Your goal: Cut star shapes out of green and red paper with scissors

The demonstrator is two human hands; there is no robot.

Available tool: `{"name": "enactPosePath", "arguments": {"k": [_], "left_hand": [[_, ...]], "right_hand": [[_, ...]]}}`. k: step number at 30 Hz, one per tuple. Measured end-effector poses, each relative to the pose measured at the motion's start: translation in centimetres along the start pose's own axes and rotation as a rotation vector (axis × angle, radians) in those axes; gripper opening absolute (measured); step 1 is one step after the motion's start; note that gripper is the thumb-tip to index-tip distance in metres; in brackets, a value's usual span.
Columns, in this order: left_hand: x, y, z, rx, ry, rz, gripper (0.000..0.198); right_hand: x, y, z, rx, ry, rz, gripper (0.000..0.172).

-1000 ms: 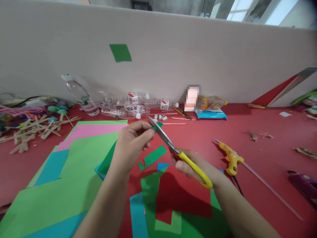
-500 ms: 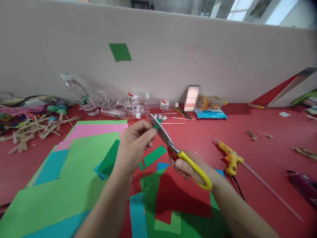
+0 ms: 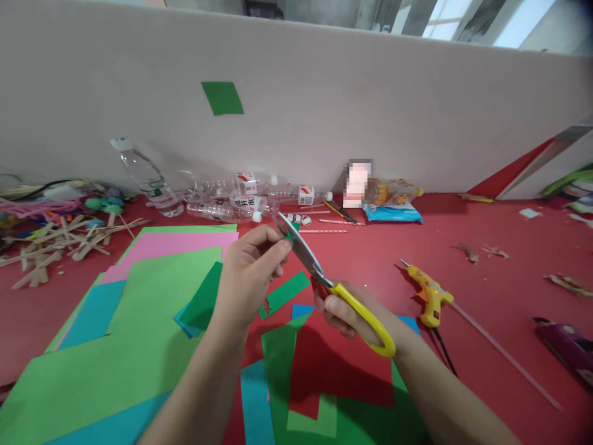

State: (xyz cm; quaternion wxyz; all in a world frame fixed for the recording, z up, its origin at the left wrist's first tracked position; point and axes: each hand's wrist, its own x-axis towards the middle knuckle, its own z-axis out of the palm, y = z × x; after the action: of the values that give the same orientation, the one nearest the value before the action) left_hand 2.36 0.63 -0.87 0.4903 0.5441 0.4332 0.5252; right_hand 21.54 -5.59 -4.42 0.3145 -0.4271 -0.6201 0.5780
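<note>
Between the thumb and fingers of my left hand point(image 3: 259, 262) is a small green paper piece point(image 3: 293, 231), mostly hidden by the fingertips and the blades. My right hand point(image 3: 340, 309) is wrapped round the handles of scissors point(image 3: 304, 252) with yellow and red grips. The blades point up and left, across the green piece and close to my left fingertips; they look nearly closed. Below them a green strip point(image 3: 286, 293) with a notched end lies on the red table point(image 3: 365, 262). Nearer to me lie overlapping green sheets and a red sheet point(image 3: 343, 364).
Large light green sheets point(image 3: 152, 303) cover the left side. Wooden sticks point(image 3: 41, 253) are heaped at far left. Clear plastic bottles point(image 3: 222, 209) line the white partition point(image 3: 296, 99). On the right lie a yellow glue gun point(image 3: 430, 296) with a long glue stick and a purple tool point(image 3: 565, 346).
The whole view has shifted very slightly to the left. Both hands, the scissors and the green piece keep nearly the same pose, with the blades slightly closer together.
</note>
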Motion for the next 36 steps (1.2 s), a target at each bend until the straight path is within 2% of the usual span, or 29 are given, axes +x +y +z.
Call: {"name": "enactPosePath", "arguments": {"k": [9, 21, 27, 30, 33, 36], "left_hand": [[0.0, 0.1, 0.2, -0.022, -0.01, 0.007, 0.022], [0.2, -0.4, 0.1, -0.049, -0.006, 0.009, 0.02], [0.7, -1.4, 0.3, -0.053, 0.017, -0.041, 0.02], [1.1, -1.8, 0.4, -0.044, 0.011, -0.088, 0.019], [1.4, -2.0, 0.2, 0.031, -0.112, -0.159, 0.018], [1.6, -2.4, -0.2, 0.166, -0.4, -0.226, 0.018]], "right_hand": [[-0.1, 0.2, 1.0, 0.04, 0.078, -0.023, 0.063], [0.2, 0.6, 1.4, 0.042, 0.097, -0.022, 0.063], [1.0, 1.0, 1.6, 0.085, 0.131, 0.086, 0.064], [1.6, 1.5, 1.5, 0.123, 0.218, 0.14, 0.058], [2.1, 1.8, 1.2, 0.165, 0.324, 0.106, 0.053], [2.6, 2.1, 0.7, 0.209, 0.385, 0.051, 0.045]]}}
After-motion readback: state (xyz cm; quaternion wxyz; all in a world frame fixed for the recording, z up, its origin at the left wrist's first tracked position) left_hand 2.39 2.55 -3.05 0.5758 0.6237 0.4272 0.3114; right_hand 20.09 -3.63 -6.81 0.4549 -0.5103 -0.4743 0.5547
